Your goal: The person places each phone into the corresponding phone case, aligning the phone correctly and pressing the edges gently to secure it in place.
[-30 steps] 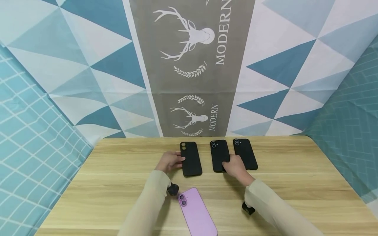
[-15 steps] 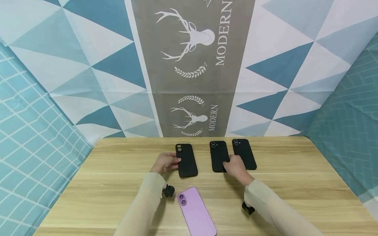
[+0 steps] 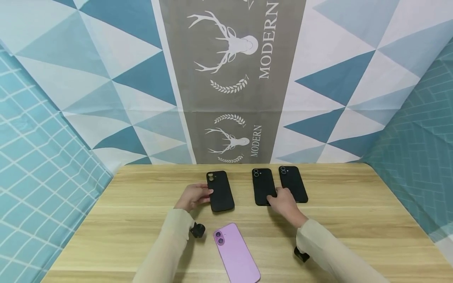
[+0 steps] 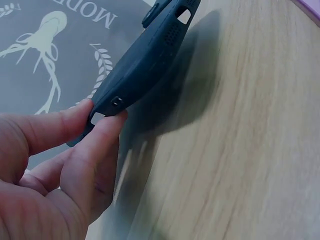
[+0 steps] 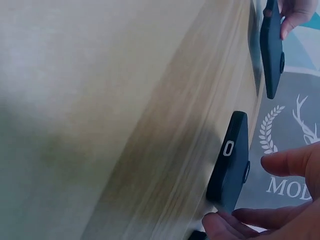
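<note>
My left hand (image 3: 194, 196) pinches the left edge of a black phone case (image 3: 220, 192) between thumb and fingers. In the left wrist view, the case (image 4: 145, 65) is held up off the wood, above its shadow. My right hand (image 3: 284, 202) is at the lower right edge of a black-cased phone (image 3: 263, 188). In the right wrist view, the fingertips (image 5: 215, 222) are at that phone's edge, and the thumb (image 5: 285, 162) stands apart from its back. Another black-cased phone (image 3: 295, 184) lies just to the right, partly behind the hand.
A pink phone (image 3: 237, 253) lies camera side up near the front, between the forearms. The wooden table (image 3: 354, 220) ends at a patterned cloth wall (image 3: 230, 98) at the back. Black wrist cameras (image 3: 197, 230) hang under both sleeves.
My left hand has moved left with the black phone case, widening the gap to the middle phone. My right hand has stayed almost in place.
</note>
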Action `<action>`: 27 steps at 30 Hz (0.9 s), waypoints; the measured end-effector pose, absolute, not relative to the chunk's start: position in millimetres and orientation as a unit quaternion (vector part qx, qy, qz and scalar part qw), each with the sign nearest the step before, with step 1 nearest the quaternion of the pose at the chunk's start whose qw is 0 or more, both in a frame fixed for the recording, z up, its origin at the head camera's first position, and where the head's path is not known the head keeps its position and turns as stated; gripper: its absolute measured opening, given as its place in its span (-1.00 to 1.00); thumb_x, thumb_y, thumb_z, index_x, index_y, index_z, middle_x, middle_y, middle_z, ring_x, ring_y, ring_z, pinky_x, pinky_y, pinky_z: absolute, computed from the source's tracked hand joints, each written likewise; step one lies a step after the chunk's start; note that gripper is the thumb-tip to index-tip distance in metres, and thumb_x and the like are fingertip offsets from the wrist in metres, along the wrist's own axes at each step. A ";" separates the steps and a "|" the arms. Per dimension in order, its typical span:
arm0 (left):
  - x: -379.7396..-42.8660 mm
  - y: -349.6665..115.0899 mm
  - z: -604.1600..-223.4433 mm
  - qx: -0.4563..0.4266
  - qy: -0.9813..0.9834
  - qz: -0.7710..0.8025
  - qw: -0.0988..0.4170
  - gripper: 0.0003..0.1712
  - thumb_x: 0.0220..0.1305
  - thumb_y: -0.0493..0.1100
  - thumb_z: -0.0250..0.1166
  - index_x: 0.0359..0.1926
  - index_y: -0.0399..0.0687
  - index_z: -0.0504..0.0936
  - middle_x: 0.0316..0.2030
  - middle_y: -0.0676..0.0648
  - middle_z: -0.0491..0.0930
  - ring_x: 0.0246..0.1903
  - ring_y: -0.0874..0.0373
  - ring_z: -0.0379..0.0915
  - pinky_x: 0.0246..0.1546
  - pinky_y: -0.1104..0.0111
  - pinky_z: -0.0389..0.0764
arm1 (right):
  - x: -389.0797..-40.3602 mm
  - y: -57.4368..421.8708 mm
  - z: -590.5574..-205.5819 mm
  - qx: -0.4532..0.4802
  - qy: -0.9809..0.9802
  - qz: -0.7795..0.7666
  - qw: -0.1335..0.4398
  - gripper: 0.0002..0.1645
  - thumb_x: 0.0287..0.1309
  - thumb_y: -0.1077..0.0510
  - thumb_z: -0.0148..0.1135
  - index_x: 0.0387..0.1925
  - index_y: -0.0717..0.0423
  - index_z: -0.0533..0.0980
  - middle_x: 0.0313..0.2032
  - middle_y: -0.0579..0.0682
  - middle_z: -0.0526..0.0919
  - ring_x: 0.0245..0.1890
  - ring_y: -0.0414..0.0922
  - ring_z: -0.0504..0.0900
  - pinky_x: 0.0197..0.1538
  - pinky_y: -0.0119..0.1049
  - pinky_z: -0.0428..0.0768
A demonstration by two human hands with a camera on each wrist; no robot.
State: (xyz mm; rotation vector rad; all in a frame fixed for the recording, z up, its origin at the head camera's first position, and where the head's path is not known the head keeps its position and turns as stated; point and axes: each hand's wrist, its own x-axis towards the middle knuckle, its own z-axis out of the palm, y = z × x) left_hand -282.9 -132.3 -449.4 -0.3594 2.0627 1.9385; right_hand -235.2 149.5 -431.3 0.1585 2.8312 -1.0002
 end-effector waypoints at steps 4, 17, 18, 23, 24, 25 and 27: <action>-280.5 -138.1 -447.5 -0.118 0.713 0.676 0.143 -0.47 0.08 -0.40 0.18 0.11 -0.46 0.29 -0.15 -0.27 0.50 -0.45 0.22 0.53 -0.35 0.39 0.63 | -228.4 145.6 -427.6 0.050 0.941 -0.329 0.053 -0.31 0.13 0.05 0.01 0.16 0.47 0.17 0.13 0.42 0.20 0.14 0.24 0.24 0.10 0.07 0.36; -276.1 -146.3 -443.5 -0.126 0.704 0.683 0.147 -0.46 0.10 -0.39 0.18 0.12 -0.46 0.27 -0.11 -0.28 0.46 -0.48 0.24 0.53 -0.40 0.44 0.62 | -193.0 107.6 -427.7 -0.003 0.941 -0.336 0.046 -0.34 0.04 0.06 0.14 0.11 0.38 0.28 0.08 0.33 0.29 0.04 0.13 0.39 0.08 -0.03 0.43; -275.7 -146.4 -443.4 -0.126 0.704 0.683 0.148 -0.45 0.10 -0.38 0.18 0.13 -0.45 0.27 -0.09 -0.29 0.46 -0.48 0.24 0.53 -0.39 0.44 0.62 | -189.1 104.2 -427.9 -0.007 0.940 -0.337 0.052 -0.34 0.04 0.05 0.14 0.11 0.38 0.28 0.07 0.31 0.31 0.03 0.11 0.40 0.07 -0.04 0.44; -274.6 -147.7 -443.8 -0.129 0.705 0.681 0.150 -0.45 0.10 -0.37 0.18 0.14 -0.44 0.27 -0.04 -0.34 0.42 -0.47 0.24 0.54 -0.39 0.45 0.62 | -170.3 90.4 -429.7 -0.035 0.931 -0.353 0.082 -0.30 0.03 0.00 0.14 0.10 0.42 0.28 -0.02 0.27 0.40 -0.13 0.02 0.49 -0.07 -0.09 0.52; -274.5 -148.3 -444.1 -0.128 0.705 0.681 0.152 -0.44 0.11 -0.37 0.17 0.14 -0.44 0.26 -0.03 -0.35 0.41 -0.47 0.23 0.54 -0.39 0.45 0.62 | -166.9 87.9 -430.1 -0.039 0.931 -0.353 0.086 -0.29 0.03 -0.02 0.15 0.08 0.43 0.29 -0.05 0.26 0.42 -0.15 0.01 0.49 -0.06 -0.08 0.52; -274.3 -148.8 -444.2 -0.129 0.704 0.682 0.151 -0.44 0.11 -0.37 0.17 0.14 -0.44 0.26 -0.02 -0.35 0.41 -0.46 0.23 0.54 -0.39 0.45 0.62 | -163.7 85.6 -430.7 -0.044 0.930 -0.353 0.091 -0.28 0.02 -0.04 0.15 0.06 0.44 0.31 -0.08 0.25 0.43 -0.17 0.01 0.50 -0.07 -0.08 0.52; -274.0 -149.7 -444.5 -0.129 0.702 0.684 0.150 -0.44 0.11 -0.37 0.17 0.14 -0.44 0.26 -0.01 -0.36 0.40 -0.45 0.22 0.54 -0.39 0.44 0.62 | -158.5 81.2 -431.9 -0.054 0.933 -0.343 0.095 -0.27 -0.01 -0.11 0.16 0.00 0.43 0.36 -0.15 0.22 0.46 -0.18 0.02 0.50 -0.06 -0.04 0.51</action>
